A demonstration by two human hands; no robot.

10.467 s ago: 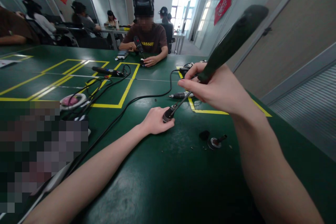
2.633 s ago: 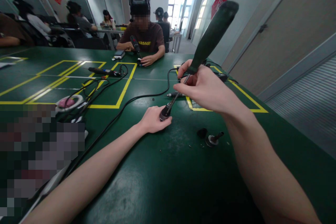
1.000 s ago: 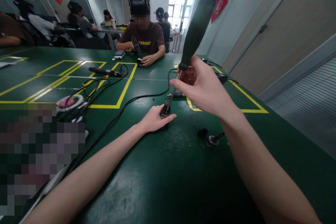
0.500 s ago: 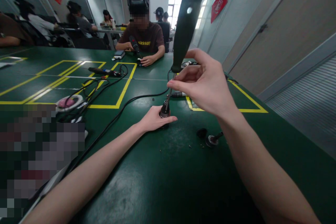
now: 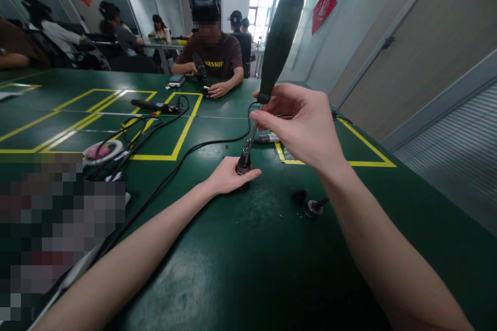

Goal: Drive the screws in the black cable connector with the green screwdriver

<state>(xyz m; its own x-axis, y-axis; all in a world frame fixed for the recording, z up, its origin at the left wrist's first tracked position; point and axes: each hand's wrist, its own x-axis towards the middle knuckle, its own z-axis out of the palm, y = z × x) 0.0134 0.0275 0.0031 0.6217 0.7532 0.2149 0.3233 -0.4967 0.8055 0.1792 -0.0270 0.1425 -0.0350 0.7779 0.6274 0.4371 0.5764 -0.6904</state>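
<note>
My right hand (image 5: 303, 124) pinches a screwdriver (image 5: 280, 46) with a dark handle, low down where the handle meets the shaft. The screwdriver leans to the right, its shaft reaching down to a small black cylindrical part (image 5: 244, 161) with a metal band. My left hand (image 5: 231, 175) is closed around that part and steadies it on the green table, thumb out to the right. The tip's exact contact is hard to make out. To the right lie a second black part with a round metal rim (image 5: 312, 208), a dark cap (image 5: 298, 196) and several tiny screws (image 5: 281, 216).
A grey electric screwdriver (image 5: 266, 138) lies behind my hands, with a black cable (image 5: 202, 144) running left. Another tool (image 5: 151, 105) and a roll of tape (image 5: 103, 151) are on the left. A person (image 5: 212, 57) works across the table (image 5: 217, 269).
My right hand and the screwdriver handle have shifted slightly down and to the right, so the screwdriver leans a little more. My left hand and the black part stay put.
</note>
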